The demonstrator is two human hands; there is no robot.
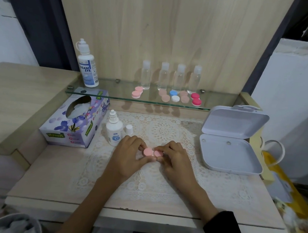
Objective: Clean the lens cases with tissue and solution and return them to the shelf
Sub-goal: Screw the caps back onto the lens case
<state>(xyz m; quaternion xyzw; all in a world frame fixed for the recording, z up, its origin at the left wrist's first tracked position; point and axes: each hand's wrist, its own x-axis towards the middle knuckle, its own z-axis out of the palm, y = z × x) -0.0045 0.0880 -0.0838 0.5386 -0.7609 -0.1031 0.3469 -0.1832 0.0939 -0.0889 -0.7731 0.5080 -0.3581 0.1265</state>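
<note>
Two hands hold a pink lens case [152, 152] over a lace mat.

The left hand [129, 153] pinches one cap, the right hand [172, 158] the other. Judged best: steady one side while twisting the opposite cap. Just left of the left hand stands an uncapped solution bottle [114, 130]; beyond it, a tissue box [73, 124]. On the glass shelf [115, 94] farther back, a bottle reads "REAM EYE" [87, 67].

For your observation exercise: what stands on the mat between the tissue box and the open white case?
In the head view, the small bottle and its loose cap stand between the tissue box and the white case.
</note>
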